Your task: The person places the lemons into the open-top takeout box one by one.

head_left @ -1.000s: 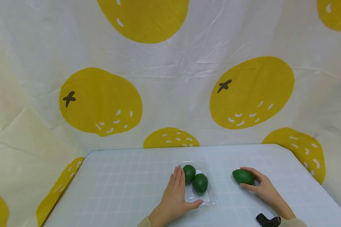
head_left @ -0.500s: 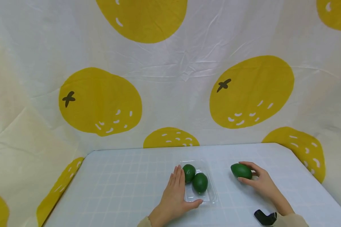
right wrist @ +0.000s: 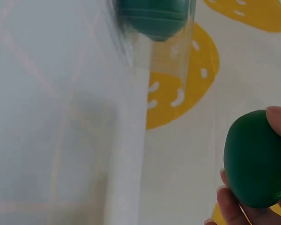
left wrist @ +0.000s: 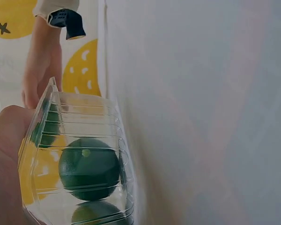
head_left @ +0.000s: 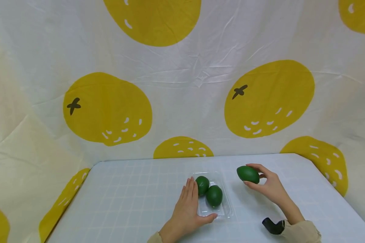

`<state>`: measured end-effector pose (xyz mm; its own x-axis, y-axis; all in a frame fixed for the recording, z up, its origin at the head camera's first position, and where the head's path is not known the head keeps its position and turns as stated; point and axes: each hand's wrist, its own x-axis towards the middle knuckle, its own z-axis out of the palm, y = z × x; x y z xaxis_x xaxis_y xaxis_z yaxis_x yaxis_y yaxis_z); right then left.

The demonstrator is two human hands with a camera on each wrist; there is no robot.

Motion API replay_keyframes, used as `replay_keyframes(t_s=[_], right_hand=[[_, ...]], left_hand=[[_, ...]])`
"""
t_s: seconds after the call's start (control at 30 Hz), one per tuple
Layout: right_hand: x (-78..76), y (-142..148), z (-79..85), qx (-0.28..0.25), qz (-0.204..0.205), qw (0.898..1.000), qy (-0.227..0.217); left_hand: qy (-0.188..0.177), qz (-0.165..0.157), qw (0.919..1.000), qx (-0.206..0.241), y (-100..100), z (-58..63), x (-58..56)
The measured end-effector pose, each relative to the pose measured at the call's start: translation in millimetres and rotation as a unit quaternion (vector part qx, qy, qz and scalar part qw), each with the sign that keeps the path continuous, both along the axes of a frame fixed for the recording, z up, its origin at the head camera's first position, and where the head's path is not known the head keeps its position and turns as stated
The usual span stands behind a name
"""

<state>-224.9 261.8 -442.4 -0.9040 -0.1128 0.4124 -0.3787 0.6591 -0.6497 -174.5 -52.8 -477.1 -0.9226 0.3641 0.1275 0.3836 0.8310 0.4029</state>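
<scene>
In the head view, a clear plastic container (head_left: 225,199) on the table holds two dark green oval fruits, one farther back (head_left: 202,185) and one nearer (head_left: 214,196). My left hand (head_left: 185,212) lies along the container's left side, fingers straight and thumb spread by the near edge. To the right of the container, my right hand (head_left: 270,185) pinches a third dark green oval fruit (head_left: 247,174) between thumb and fingers, above the table. The right wrist view shows this held fruit (right wrist: 255,159) close up, its surface smooth.
The table (head_left: 134,199) has a pale checked cover. Behind it hangs a white cloth (head_left: 182,111) printed with large yellow fruits. A black strap-like piece (head_left: 273,226) sits at the right sleeve (head_left: 301,232).
My right hand has lifted the green fruit and carried it left and away from me, nearer the container. The left hand and the container have stayed in place.
</scene>
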Motion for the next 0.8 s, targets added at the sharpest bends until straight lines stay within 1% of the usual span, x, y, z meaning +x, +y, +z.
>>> replay_keyframes(t_s=[0.3, 0.47, 0.63, 0.7, 0.8], right_hand=[[7.1, -39.4, 22.2, -0.022, 0.0, 0.999, 0.045], [14.1, -67.2, 28.1, -0.037, 0.018, 0.998, 0.05], [19.5, -96.4, 23.3, -0.055, 0.052, 0.996, 0.057], [21.7, -107.6, 18.0, -0.063, 0.069, 0.994, 0.058], [26.0, -122.7, 7.4, -0.07, 0.089, 0.993, 0.043]], left_hand=[[0.006, 0.001, 1.0, -0.003, -0.1, -1.2, -0.5], [0.008, -0.001, 1.0, -0.001, 0.1, -1.4, -0.8], [0.009, -0.003, 0.9999, 0.006, 0.1, -2.7, -1.2], [0.018, -0.006, 0.9998, 0.006, -0.5, -3.6, -1.0], [0.044, -0.016, 0.9989, 0.008, -1.2, -5.2, -0.8]])
